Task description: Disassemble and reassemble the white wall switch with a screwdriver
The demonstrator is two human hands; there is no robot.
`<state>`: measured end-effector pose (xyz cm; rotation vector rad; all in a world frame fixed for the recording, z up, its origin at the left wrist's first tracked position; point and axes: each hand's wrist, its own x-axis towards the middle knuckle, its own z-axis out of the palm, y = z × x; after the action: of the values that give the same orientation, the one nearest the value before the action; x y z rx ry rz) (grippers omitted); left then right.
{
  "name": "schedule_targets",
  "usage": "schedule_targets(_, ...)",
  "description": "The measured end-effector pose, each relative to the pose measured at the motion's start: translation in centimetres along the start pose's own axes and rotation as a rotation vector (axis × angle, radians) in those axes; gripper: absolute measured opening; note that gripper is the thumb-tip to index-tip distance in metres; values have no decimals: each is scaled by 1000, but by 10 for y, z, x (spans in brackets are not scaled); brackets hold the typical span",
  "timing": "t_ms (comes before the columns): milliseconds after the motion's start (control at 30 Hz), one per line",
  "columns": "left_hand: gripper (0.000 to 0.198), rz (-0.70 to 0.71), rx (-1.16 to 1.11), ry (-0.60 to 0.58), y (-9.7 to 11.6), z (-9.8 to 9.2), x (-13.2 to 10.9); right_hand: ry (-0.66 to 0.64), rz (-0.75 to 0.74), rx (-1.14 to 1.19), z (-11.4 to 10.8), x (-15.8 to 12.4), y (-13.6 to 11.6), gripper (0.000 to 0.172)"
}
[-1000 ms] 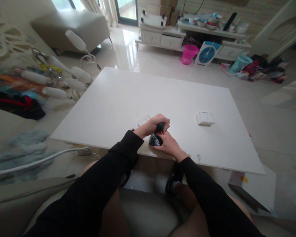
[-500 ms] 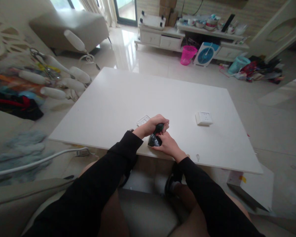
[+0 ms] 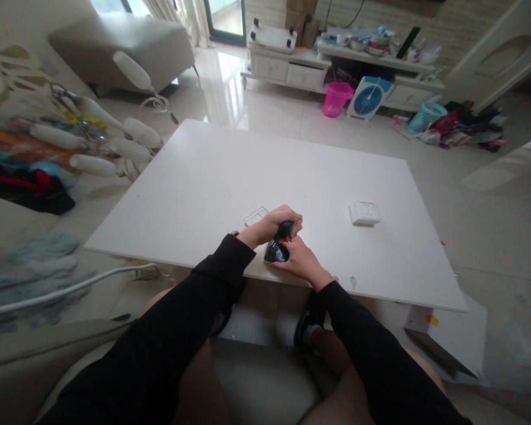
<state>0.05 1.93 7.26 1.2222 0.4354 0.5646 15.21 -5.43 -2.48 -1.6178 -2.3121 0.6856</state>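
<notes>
Head view, arranged from near to far. Nearest are two black-sleeved forearms above bare knees. At the near edge of the white table, the left hand is closed around the green handle of a small dark tool, while the right hand is curled round its black lower body, pressing it toward the tabletop. Exactly what the tool is cannot be told. Judged from this grip, the work goes best with the lower hand kept firm as an anchor, the upper hand acting straight along the handle, and the tool held clear of the table edge. A white plate lies just beyond the left hand, partly hidden. A white wall socket lies well apart to the right. Far across the floor stand a pink basket and a teal basket; their contents cannot be made out. Bowls crowd the low white cabinet.
</notes>
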Motion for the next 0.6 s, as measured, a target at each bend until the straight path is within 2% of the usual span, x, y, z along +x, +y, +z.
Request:
schedule_targets(400, 44, -32, -31, -63, 1, -3, 4, 9, 9, 29, 3, -1, 2, 61)
schedule_targets(600, 41, -11, -42, 29, 4, -11, -1, -7, -22, 9, 0, 0, 1, 71)
